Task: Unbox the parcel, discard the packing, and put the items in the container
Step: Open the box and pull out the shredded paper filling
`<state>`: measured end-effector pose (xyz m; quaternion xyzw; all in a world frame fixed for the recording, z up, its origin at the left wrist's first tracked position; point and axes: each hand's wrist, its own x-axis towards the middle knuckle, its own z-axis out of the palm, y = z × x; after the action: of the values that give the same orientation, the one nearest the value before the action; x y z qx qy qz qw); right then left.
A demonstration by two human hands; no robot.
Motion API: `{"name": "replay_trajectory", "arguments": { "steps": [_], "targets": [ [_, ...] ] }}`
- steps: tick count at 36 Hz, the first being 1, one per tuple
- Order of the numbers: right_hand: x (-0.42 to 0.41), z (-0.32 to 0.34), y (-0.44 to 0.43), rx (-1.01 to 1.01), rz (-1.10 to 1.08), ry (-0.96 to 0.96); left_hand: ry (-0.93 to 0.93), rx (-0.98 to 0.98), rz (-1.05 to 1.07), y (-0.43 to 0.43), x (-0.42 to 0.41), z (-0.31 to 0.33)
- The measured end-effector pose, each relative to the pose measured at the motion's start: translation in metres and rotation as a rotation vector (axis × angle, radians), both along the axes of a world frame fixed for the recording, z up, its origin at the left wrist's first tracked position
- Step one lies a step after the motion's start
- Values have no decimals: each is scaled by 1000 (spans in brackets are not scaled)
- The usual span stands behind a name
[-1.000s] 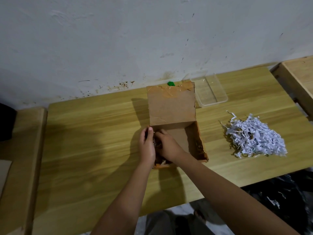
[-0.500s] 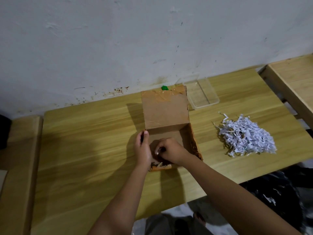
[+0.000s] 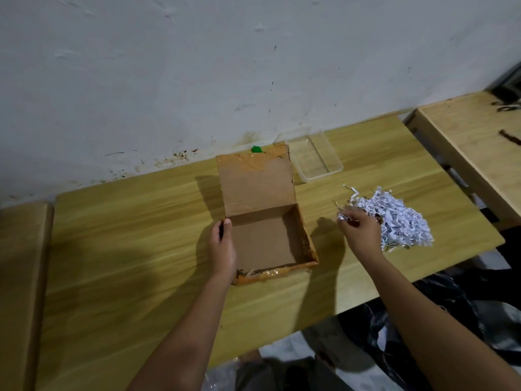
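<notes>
An open brown cardboard box (image 3: 267,241) lies on the wooden table (image 3: 141,249), lid flap raised toward the wall. Its floor looks bare apart from a few paper strips along the near wall. My left hand (image 3: 222,246) grips the box's left wall. My right hand (image 3: 359,231) hovers at the left edge of a pile of white shredded paper (image 3: 394,221), pinching a few shreds. A clear plastic container (image 3: 314,158) stands behind the box on the right, with nothing visible inside. A small green object (image 3: 256,149) peeks over the lid's top edge.
A white wall runs right behind the table. A second wooden table (image 3: 473,148) at the right carries small metal items. Another wooden surface (image 3: 17,277) adjoins on the left. A dark plastic bag (image 3: 465,300) lies below the table's near right edge.
My right hand left the box with a few shreds and moved right to the paper pile. The left hand stayed on the box's left wall. The camera view tilted slightly.
</notes>
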<state>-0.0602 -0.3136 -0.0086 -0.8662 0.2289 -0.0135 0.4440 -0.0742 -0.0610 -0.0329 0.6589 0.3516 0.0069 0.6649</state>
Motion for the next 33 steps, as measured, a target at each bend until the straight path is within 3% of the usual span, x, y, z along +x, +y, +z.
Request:
{"name": "replay_trajectory", "arguments": {
  "steps": [6,16,20,24,28,33],
  "targets": [
    [-11,-12,-1,-10,77,130,-3,146,-57,1,-2,1],
    [-12,1,4,-27,178,107,-1,352,-115,2,-9,9],
    [-10,13,-9,-7,213,52,-45,498,-3,0,-9,23],
    [-2,26,-36,-32,222,-53,-216,634,101,-18,-5,40],
    [6,34,-75,-112,292,-121,-384,653,-97,-71,4,59],
    [13,20,-131,-340,504,-7,-453,648,-661,-168,14,51]
  ]
}}
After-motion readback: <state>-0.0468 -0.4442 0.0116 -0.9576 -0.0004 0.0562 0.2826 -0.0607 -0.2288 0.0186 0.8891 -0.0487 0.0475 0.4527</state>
